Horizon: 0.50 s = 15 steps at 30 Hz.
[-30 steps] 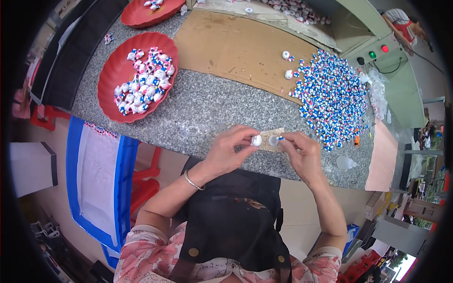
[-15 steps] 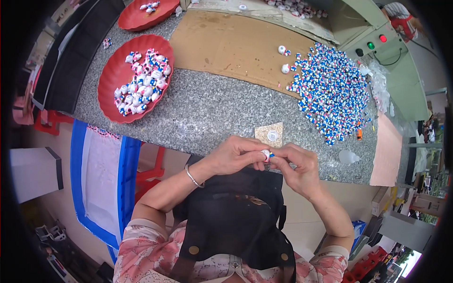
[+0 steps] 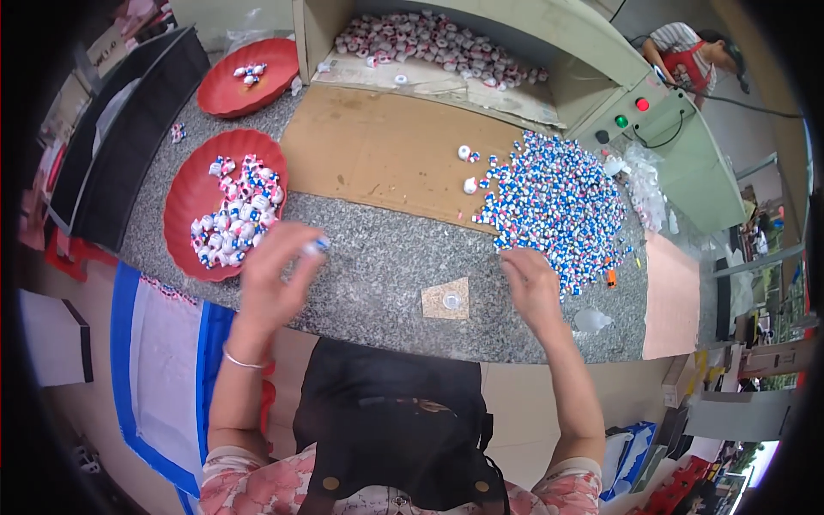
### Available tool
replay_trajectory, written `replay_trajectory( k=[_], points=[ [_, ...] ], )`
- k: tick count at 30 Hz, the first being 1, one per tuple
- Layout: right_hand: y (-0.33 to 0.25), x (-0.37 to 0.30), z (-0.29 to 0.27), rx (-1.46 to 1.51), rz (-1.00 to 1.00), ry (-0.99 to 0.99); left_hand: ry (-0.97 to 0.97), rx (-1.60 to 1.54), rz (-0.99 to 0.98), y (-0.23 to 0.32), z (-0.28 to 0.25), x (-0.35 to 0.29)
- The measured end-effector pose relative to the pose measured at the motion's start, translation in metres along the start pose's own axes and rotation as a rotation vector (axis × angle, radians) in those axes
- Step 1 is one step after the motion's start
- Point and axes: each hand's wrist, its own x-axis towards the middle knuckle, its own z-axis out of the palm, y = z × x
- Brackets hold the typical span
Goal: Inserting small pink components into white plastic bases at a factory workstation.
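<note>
My left hand (image 3: 276, 273), blurred by motion, is raised beside the near red bowl with thumb and fingers closed on a small white-and-blue figurine (image 3: 318, 245). In this scalloped red bowl (image 3: 182, 184) lie several round white figurines (image 3: 232, 230) with blue and pink parts. My right hand (image 3: 534, 287) is at the near left edge of a big pile of tiny blue-and-white pieces (image 3: 562, 206). Its fingertips are drawn together there; whatever they hold is too small to tell. Between my hands lies a tan board (image 3: 435, 302) with a small round clear piece on it.
A second red bowl (image 3: 279, 73) with a few figurines stands behind. White pieces (image 3: 429, 43) lie inside the grey-green cabinet (image 3: 592, 51) above a cardboard sheet (image 3: 378, 154). A clear squeeze bottle (image 3: 592, 321) lies near the right edge. A blue crate (image 3: 129, 360) sits below left; another person (image 3: 699, 60) is far right.
My hands have parted from their meeting point in front of me. The left has gone left toward the red bowl with the figurine; the right has moved to the pile. The view has shifted.
</note>
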Motion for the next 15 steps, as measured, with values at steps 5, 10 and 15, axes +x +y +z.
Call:
replay_trajectory(
  k=[5, 10, 15],
  points=[
    [0.031, 0.017, 0.009, -0.105, -0.15, -0.117, 0.144, 0.634, 0.054, -0.049, -0.054, 0.014],
    [0.038, 0.01, 0.024, -0.221, -0.201, -0.119, 0.156, 0.345, 0.139, -0.018, 0.005, 0.047],
    [0.031, 0.001, 0.023, -0.377, -0.239, -0.111, -0.219, -0.067, 0.117, 0.005, 0.148, 0.095]
  ],
)
